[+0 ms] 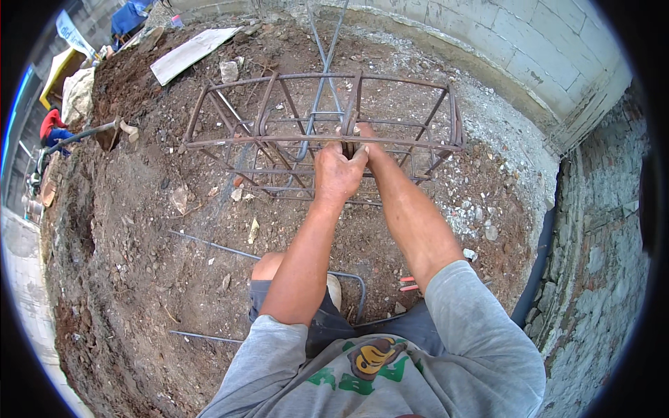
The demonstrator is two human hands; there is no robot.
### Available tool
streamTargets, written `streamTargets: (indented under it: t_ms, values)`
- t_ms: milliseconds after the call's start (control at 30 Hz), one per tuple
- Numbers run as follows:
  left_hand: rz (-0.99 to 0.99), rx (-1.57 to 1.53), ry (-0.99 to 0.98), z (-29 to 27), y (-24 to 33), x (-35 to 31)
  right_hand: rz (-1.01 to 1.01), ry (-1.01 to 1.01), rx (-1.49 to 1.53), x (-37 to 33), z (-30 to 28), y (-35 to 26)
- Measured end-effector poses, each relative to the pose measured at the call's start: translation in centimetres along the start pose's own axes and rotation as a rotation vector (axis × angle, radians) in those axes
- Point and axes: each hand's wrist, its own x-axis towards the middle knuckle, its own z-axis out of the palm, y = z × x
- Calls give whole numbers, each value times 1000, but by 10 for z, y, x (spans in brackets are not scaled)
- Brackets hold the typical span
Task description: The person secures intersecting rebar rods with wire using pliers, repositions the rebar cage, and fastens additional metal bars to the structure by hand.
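Note:
A rusty rebar cage (pixel 279 142) of long bars and rectangular stirrups lies across the ground in front of me. At its near upper bar, right of the middle, my left hand (pixel 336 171) is closed on a stirrup (pixel 353 104). Close beside it on the right, my right hand (pixel 370 145) is closed round the same stirrup, its fingers mostly hidden behind the steel. The hands nearly touch. Greyer steel rods (pixel 324 59) cross beyond the cage, and one hooked end runs into it.
Red-handled pliers (pixel 409 283) lie by my right knee. A bent steel bar (pixel 362 289) lies between my legs. A pale board (pixel 191 54) rests on soil at the back left, near a hoe (pixel 108 131). Block walls (pixel 523 49) stand behind and right; a person in red (pixel 53 127) is far left.

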Motion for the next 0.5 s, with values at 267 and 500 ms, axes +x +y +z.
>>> streamTargets:
  t_ms: [267,500]
  values:
    - [73,32,96,6,-1,-3,92,21,502,-19,4,-4]
    - [126,-26,141,15,-6,-5,246,-34,997,-69,-4,-67]
